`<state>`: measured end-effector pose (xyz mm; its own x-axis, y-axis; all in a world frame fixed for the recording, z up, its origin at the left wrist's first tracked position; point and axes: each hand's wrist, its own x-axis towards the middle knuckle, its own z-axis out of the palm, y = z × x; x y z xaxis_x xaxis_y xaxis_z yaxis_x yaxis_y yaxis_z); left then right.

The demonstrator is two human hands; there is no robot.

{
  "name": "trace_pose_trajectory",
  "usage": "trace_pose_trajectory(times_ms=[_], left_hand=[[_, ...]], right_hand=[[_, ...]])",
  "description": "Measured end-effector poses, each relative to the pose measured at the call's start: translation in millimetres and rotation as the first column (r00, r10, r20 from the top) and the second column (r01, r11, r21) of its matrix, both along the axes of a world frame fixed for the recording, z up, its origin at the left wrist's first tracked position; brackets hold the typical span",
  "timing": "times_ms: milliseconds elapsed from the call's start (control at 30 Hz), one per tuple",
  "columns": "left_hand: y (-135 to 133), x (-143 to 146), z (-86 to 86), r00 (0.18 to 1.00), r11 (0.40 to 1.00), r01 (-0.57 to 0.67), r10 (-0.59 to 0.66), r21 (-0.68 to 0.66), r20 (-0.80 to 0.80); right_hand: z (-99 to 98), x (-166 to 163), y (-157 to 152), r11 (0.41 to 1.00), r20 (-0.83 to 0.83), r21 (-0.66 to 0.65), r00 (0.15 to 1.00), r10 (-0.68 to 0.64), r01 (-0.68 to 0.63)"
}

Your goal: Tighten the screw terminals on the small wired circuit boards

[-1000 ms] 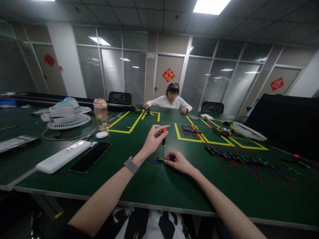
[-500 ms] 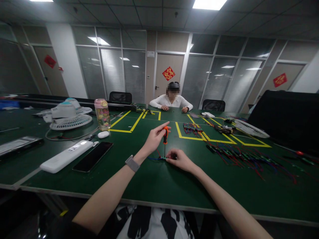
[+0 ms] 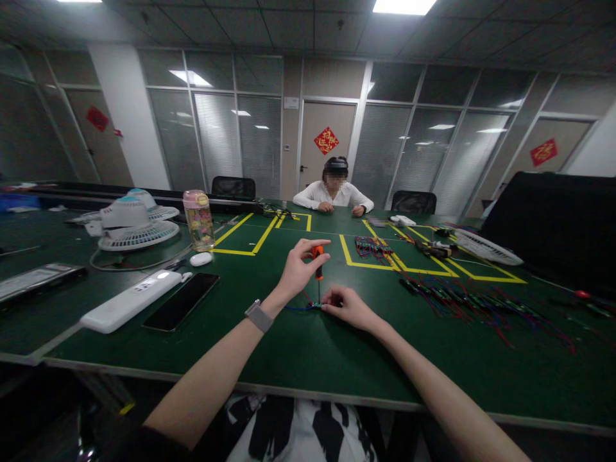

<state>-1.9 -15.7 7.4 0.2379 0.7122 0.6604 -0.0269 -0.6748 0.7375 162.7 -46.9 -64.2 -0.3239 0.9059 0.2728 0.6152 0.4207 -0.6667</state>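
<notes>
A screwdriver [image 3: 319, 274] with an orange and black handle stands upright, its thin shaft pointing down. My left hand [image 3: 297, 268], with a watch on the wrist, is closed around the handle, thumb and index finger at its top. The shaft's lower end meets a small green circuit board [image 3: 316, 305] with red and blue wires on the table. At the board's right end, my right hand [image 3: 350, 309] pinches its edge with thumb and fingertips. Whether the tip sits in a screw is too small to tell.
A power strip [image 3: 129, 301], a black phone [image 3: 181, 301] and a bottle [image 3: 198, 221] stand to the left, near fans [image 3: 137, 224]. Wired boards [image 3: 474, 298] lie at right by yellow tape outlines. A person [image 3: 333, 191] sits across the green table [image 3: 298, 359].
My left thumb and index finger have shifted around the screwdriver's handle, the thumb now nearer its front. My right hand stays at the board.
</notes>
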Motion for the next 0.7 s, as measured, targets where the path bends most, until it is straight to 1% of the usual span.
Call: trace_pose_trajectory(times_ms=[67, 200, 233, 267, 367, 400, 433, 533, 600, 700], left_hand=[[-0.5, -0.3, 1.0, 1.0, 1.0, -0.009, 0.009, 0.009, -0.019], [-2.3, -0.4, 2.9, 0.991, 0.989, 0.134, -0.133, -0.066, 0.01], [-2.5, -0.3, 2.6, 0.99, 0.987, 0.144, -0.143, -0.068, 0.018], [-2.6, -0.1, 2.0, 0.992, 0.99, 0.129, -0.128, -0.055, 0.02], [-2.7, 0.0, 0.7, 1.0, 0.999, 0.031, -0.031, 0.018, -0.003], [-2.8, -0.1, 0.9, 1.0, 0.999, 0.021, -0.021, 0.026, -0.012], [-3.0, -0.2, 1.4, 0.999, 0.999, 0.032, -0.032, 0.021, -0.019], [-3.4, -0.2, 3.0, 0.991, 0.99, 0.135, -0.136, -0.041, -0.015], [-3.3, 0.0, 2.7, 0.989, 0.988, 0.148, -0.148, -0.047, -0.003], [-2.3, -0.2, 0.6, 0.999, 0.999, 0.033, -0.032, 0.038, -0.012]], right_hand=[[-0.1, 0.2, 0.1, 1.0, -0.008, -0.003, 1.0, 0.004, -0.004], [0.4, 0.2, -0.6, 1.0, -0.017, 0.001, 1.0, 0.007, -0.007], [0.4, 0.1, -0.7, 1.0, -0.014, 0.005, 1.0, 0.002, -0.002], [0.2, 0.0, -0.7, 1.0, -0.011, 0.009, 1.0, -0.003, 0.003], [-0.9, 0.1, -0.2, 1.0, -0.008, 0.01, 1.0, -0.015, 0.015], [-1.3, 0.3, 0.1, 1.0, -0.008, 0.009, 1.0, -0.017, 0.017], [-1.7, 0.6, 0.4, 1.0, -0.009, 0.008, 1.0, -0.016, 0.016], [-2.1, 1.2, 1.0, 1.0, -0.008, 0.006, 1.0, -0.011, 0.011], [-1.6, 1.0, 0.8, 1.0, -0.004, 0.006, 1.0, -0.012, 0.012], [0.4, 0.2, -0.3, 1.0, -0.002, -0.002, 1.0, -0.028, 0.028]])
